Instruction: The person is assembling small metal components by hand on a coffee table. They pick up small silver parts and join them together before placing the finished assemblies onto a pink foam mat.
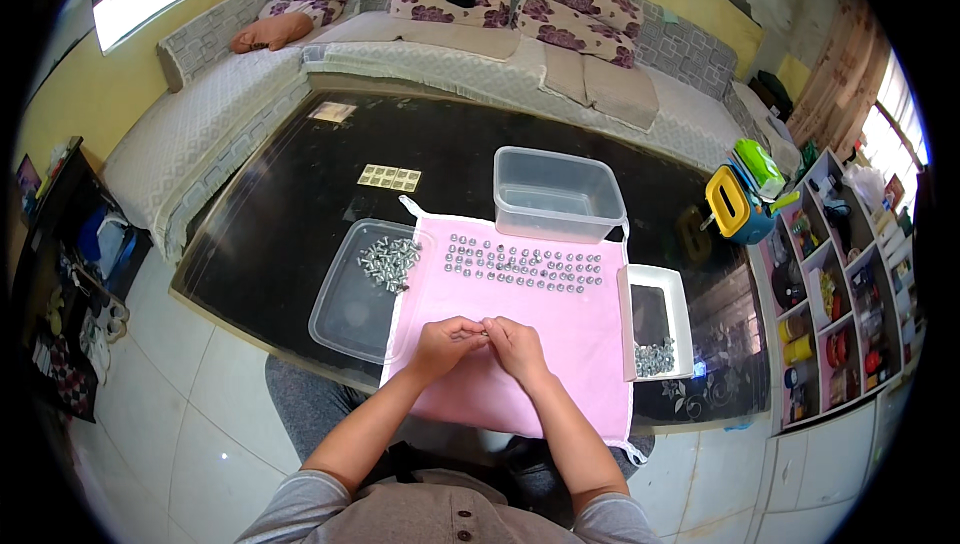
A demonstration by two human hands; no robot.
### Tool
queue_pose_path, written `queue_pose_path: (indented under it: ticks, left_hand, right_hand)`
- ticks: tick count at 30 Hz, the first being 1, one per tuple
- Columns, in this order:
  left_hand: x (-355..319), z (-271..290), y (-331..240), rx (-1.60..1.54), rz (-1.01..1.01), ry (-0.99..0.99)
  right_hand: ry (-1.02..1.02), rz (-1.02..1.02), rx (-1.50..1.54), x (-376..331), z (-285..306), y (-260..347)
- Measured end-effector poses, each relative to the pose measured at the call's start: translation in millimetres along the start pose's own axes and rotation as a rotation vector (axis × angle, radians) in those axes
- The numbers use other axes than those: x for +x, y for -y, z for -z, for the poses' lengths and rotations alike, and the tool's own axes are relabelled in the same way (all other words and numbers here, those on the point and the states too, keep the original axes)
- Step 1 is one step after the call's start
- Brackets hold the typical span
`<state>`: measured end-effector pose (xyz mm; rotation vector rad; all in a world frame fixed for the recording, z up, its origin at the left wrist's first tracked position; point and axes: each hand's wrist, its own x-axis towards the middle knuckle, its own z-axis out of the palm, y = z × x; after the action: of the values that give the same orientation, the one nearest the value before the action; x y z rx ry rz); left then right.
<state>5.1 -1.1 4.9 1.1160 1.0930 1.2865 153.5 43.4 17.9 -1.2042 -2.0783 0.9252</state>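
Note:
My left hand and my right hand meet over the near part of a pink cloth. Both are closed in a pinch, fingertips together around a small metal fastener, mostly hidden by the fingers. Beyond them, several rows of small metal fasteners stand on the cloth. To the left, a pile of silvery screws lies in a shallow clear plastic lid. On the right, a white open box holds a heap of small metal pieces that look like nuts.
A clear plastic tub stands at the cloth's far edge on the black table. A card of small squares lies farther left. At the right are a yellow and blue container and a filled shelf unit.

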Motion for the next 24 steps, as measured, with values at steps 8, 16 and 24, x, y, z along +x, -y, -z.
queue_pose_path:
  ticks: [8, 16, 24]
  left_hand:
    - [1, 3, 5, -0.042, 0.023, -0.007]
    - [2, 3, 0, -0.045, 0.032, -0.035]
    - [3, 3, 4, -0.036, 0.027, -0.01]
  right_hand:
    - [0.113, -0.189, 0.436, -3, 8, 3]
    - [0.066, -0.195, 0.662, -3, 6, -3]
    - [0.108, -0.169, 0.34, -5, 0, -10]
